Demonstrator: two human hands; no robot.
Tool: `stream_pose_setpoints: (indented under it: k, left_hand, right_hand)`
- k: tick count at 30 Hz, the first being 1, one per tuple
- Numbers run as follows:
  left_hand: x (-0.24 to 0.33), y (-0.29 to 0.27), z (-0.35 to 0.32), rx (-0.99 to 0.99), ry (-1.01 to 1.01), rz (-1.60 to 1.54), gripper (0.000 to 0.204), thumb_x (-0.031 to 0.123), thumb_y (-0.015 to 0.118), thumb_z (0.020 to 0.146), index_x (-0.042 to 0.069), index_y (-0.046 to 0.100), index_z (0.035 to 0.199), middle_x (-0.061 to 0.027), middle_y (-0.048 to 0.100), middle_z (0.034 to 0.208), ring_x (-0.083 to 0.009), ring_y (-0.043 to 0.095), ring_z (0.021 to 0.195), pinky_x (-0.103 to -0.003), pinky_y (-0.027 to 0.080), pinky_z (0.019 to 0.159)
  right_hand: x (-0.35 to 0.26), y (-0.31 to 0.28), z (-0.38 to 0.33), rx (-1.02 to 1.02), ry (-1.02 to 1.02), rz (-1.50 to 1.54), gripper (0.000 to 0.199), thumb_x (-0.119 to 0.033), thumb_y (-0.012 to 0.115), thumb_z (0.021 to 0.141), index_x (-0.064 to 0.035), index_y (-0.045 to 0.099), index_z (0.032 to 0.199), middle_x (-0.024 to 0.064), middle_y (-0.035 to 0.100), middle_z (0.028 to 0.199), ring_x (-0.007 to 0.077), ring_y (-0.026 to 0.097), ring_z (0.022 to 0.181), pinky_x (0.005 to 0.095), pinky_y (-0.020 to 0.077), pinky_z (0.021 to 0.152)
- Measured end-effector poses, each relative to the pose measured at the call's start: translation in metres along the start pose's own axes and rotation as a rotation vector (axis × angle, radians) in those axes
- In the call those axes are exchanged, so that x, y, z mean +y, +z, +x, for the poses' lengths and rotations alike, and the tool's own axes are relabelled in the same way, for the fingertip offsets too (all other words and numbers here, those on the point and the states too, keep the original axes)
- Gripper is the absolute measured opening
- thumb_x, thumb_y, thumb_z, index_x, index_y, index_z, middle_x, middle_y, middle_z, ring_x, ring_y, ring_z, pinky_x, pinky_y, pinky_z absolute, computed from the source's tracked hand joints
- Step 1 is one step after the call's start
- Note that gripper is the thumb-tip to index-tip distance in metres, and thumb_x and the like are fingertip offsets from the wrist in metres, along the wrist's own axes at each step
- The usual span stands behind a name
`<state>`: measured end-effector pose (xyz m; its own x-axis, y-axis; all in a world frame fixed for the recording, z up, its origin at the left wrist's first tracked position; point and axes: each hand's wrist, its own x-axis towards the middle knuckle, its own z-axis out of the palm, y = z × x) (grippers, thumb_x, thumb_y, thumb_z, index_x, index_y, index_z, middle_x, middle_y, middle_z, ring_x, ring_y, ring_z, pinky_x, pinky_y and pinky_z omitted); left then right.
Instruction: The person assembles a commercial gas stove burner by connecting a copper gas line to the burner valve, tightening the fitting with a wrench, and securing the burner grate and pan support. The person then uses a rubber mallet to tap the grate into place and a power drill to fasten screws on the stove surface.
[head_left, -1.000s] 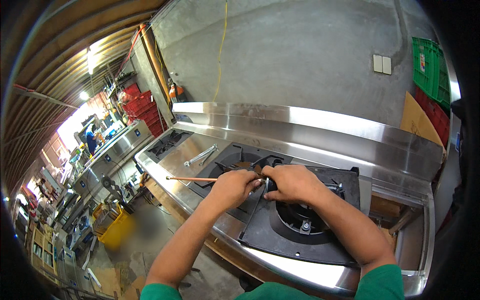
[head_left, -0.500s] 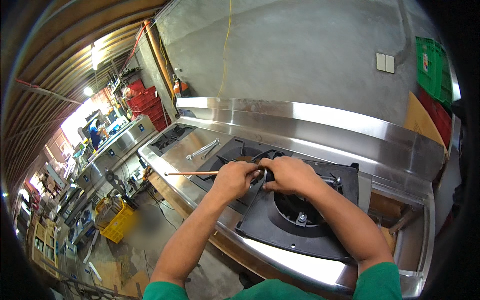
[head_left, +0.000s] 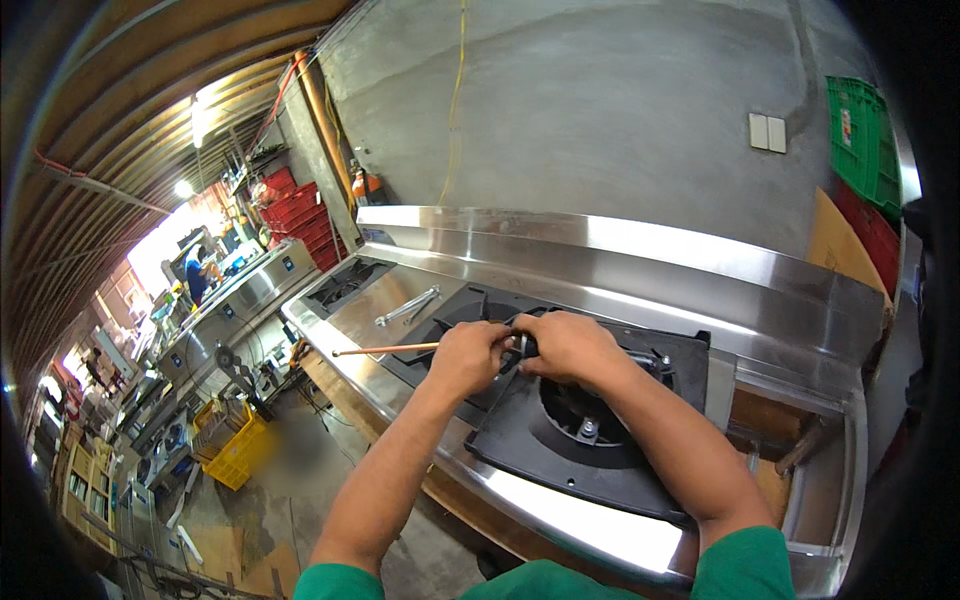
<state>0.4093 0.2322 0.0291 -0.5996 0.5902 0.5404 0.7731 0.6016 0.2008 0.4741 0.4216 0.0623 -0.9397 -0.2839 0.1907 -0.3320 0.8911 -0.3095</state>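
Note:
Both of my hands meet above the gas stove's black cast-iron grates. A thin copper tube [head_left: 385, 349] sticks out to the left from my left hand [head_left: 470, 355], whose fingers are closed around its near end. My right hand [head_left: 572, 345] pinches a small black round piece with a shiny rim [head_left: 526, 345], close against the left fingertips. Fingers hide how the tube and this piece meet. Under my right forearm lies a square black burner grate [head_left: 560, 470], tilted over the steel top. Another black grate [head_left: 465, 300] sits behind my left hand.
Metal wrenches [head_left: 408, 306] lie on the steel stove top left of the grates. A further burner [head_left: 345, 285] is at the far left end. At the right is an open bay [head_left: 775, 425] in the frame. A steel backsplash [head_left: 600, 235] runs along the wall.
My hands stay together on the tube and the black piece, with the right fingers slightly shifted. The whole view has moved a little.

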Motion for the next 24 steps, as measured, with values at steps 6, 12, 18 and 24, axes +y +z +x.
stream_pose_setpoints:
  k: [6,12,18,24]
  left_hand:
    - [0.001,0.007,0.004,0.001,-0.075,0.078,0.019,0.019,0.063,0.091,0.006,0.073,0.102,-0.0172,0.070,0.090,-0.0396,0.066,0.086,-0.049,0.051,0.076]
    - [0.000,0.001,0.003,-0.030,-0.122,0.089,0.020,0.020,0.063,0.092,0.007,0.074,0.102,-0.0172,0.070,0.092,-0.0393,0.066,0.088,-0.049,0.051,0.079]
    - [0.005,0.012,0.009,0.039,-0.142,0.125,0.020,0.022,0.061,0.091,0.010,0.074,0.101,-0.0152,0.071,0.089,-0.0376,0.068,0.086,-0.050,0.052,0.074]
    - [-0.005,0.013,0.013,0.063,-0.095,0.039,0.020,0.023,0.062,0.091,0.010,0.074,0.101,-0.0154,0.071,0.089,-0.0381,0.068,0.087,-0.050,0.052,0.077]
  right_hand:
    - [0.006,0.001,0.008,0.013,0.038,-0.010,0.052,-0.029,0.078,0.081,-0.0145,0.058,0.127,0.0179,0.070,0.111,0.0374,0.067,0.106,0.0487,0.0537,0.091]
    - [0.007,0.002,0.010,0.007,0.026,-0.012,0.052,-0.031,0.078,0.081,-0.0142,0.058,0.126,0.0175,0.070,0.111,0.0374,0.067,0.106,0.0491,0.0540,0.090]
    - [0.010,0.004,0.009,0.062,0.059,-0.011,0.048,-0.029,0.076,0.081,-0.0127,0.059,0.123,0.0176,0.071,0.107,0.0378,0.067,0.104,0.0490,0.0537,0.089]
    - [0.011,-0.002,0.012,0.057,0.075,-0.029,0.047,-0.026,0.075,0.080,-0.0129,0.060,0.122,0.0162,0.071,0.107,0.0371,0.068,0.103,0.0483,0.0548,0.088]
